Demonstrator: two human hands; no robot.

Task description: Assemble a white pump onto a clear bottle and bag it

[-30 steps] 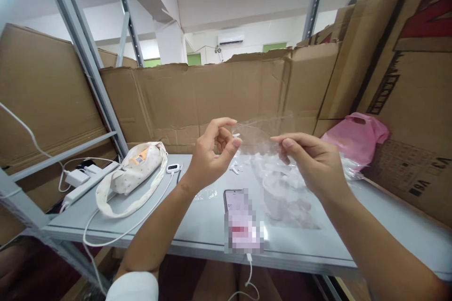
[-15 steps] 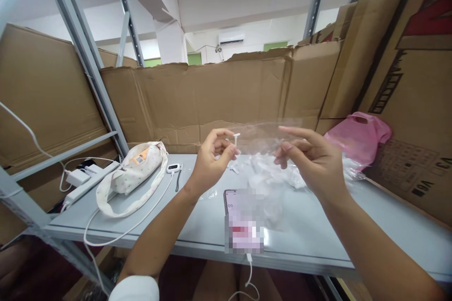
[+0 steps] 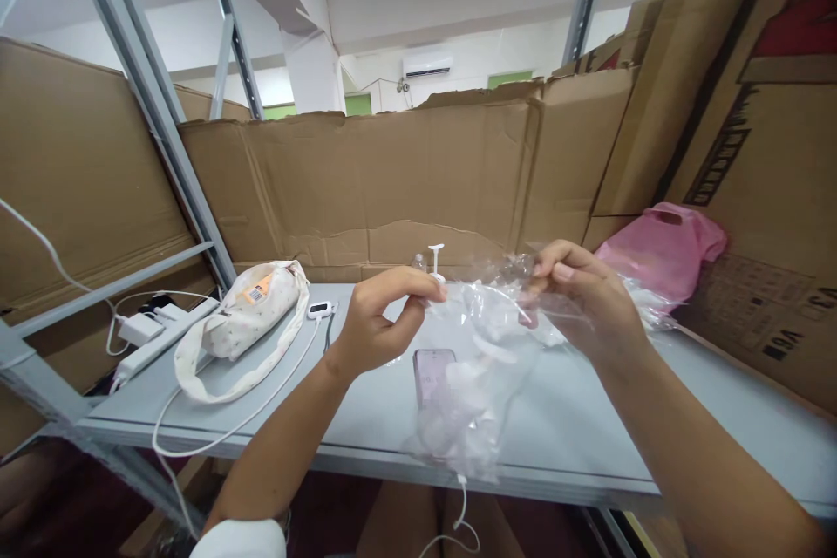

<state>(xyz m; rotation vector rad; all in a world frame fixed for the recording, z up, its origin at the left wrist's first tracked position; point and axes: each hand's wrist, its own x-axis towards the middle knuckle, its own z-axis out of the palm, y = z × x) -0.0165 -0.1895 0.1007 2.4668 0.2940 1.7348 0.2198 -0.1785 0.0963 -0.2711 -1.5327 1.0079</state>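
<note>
My left hand [image 3: 376, 318] is pinched on a small white T-shaped plastic piece [image 3: 435, 260] that sticks up above my fingertips. My right hand [image 3: 579, 301] is closed on the top of a clear plastic bag [image 3: 480, 370]. The bag hangs down between my hands and holds several small white pieces. It droops over a phone [image 3: 432, 366] lying on the grey table [image 3: 588, 418], hiding the phone's lower part. Both hands are raised a little above the table, close together.
A white patterned pouch [image 3: 252, 314] with a strap lies at the left, beside white cables and a charger [image 3: 140, 330]. A pink plastic bag [image 3: 660, 248] sits at the right against cardboard walls [image 3: 392, 183]. Grey metal shelf posts [image 3: 157, 113] rise at the left.
My right hand closed on the clear bag and lifted it, so it now hangs over the phone. My left hand shifted slightly, keeping the white piece pinched.
</note>
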